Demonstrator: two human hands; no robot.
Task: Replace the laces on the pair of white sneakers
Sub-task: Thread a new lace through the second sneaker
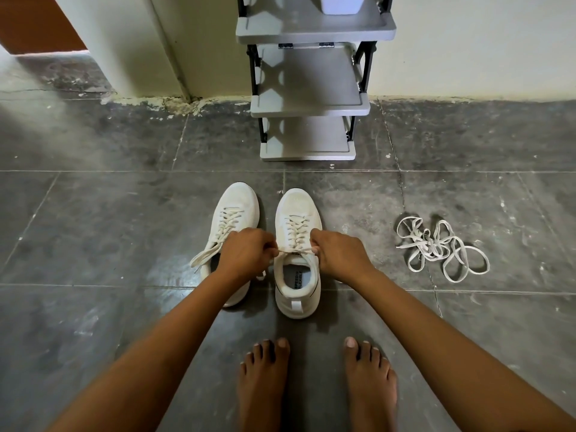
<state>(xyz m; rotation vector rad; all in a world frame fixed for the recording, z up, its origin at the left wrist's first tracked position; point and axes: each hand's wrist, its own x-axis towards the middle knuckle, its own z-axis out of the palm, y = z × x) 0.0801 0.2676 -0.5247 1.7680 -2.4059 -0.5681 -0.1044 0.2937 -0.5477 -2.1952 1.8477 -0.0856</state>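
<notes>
Head view — left hand point(246, 254) and right hand point(339, 255), fingers pinched on the lace point(296, 251) — insole point(297, 280) inside sneaker point(296, 207).

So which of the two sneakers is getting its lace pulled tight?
The right sneaker: the left hand and right hand pinch its lace taut across its opening. On the left sneaker a lace end trails loose.
</notes>
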